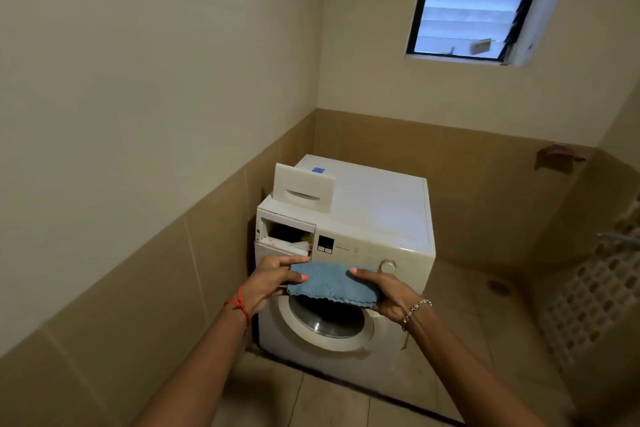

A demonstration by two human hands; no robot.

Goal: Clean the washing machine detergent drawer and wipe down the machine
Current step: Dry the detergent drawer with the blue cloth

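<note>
A white front-loading washing machine (381, 218) stands in the room's corner. Its detergent drawer (304, 190) is out of the machine and rests on the lid, front panel facing me. The drawer slot (287, 236) at the upper left of the front panel gapes open and dark. I hold a folded blue cloth (329, 282) flat in front of the machine, just below the slot and above the round door (325, 319). My left hand (273, 279) grips its left edge and my right hand (388, 295) grips its right edge.
Beige tiled walls close in on the left and behind the machine. A louvred window (474, 0) sits high on the back wall. Tiled floor with a drain (498, 286) opens to the right, beside a lattice block wall (595, 295). A control dial (388, 266) sits on the panel.
</note>
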